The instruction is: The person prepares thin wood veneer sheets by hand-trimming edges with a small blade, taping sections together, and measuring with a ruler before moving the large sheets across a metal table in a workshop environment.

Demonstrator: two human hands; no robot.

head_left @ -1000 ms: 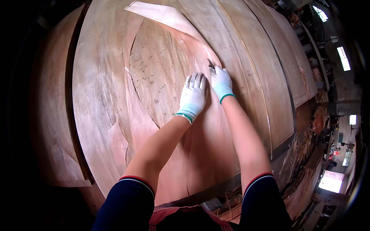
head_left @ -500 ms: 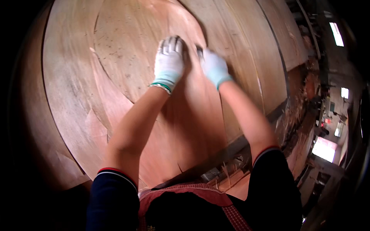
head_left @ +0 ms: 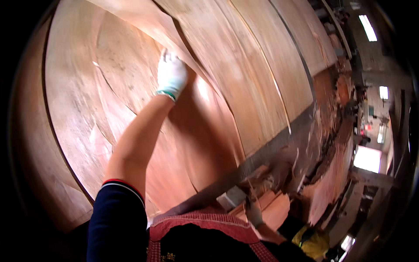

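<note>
A large thin veneer sheet (head_left: 131,83) fills the upper left and centre of the frame. It is reddish-brown wood with visible grain, dark speckles and pale streaks, and it lies flat on top of other overlapping sheets. Its curved edge runs down the left side, and its right edge lifts slightly in a dark fold near the upper centre. The white-gloved left hand (head_left: 171,74) presses flat on it there, fingers pointing up.
</note>
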